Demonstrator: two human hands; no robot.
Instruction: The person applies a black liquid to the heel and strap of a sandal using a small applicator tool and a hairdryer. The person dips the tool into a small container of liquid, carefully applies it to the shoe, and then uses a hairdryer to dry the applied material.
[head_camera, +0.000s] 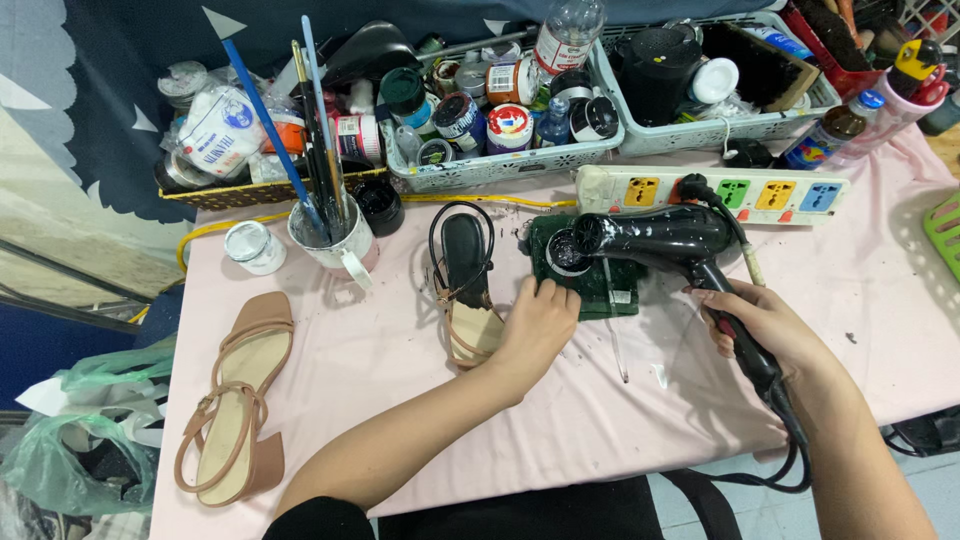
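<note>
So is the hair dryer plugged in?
Plugged in, it seems: the black hair dryer in the right hand has a plug sitting in the power strip.
</note>
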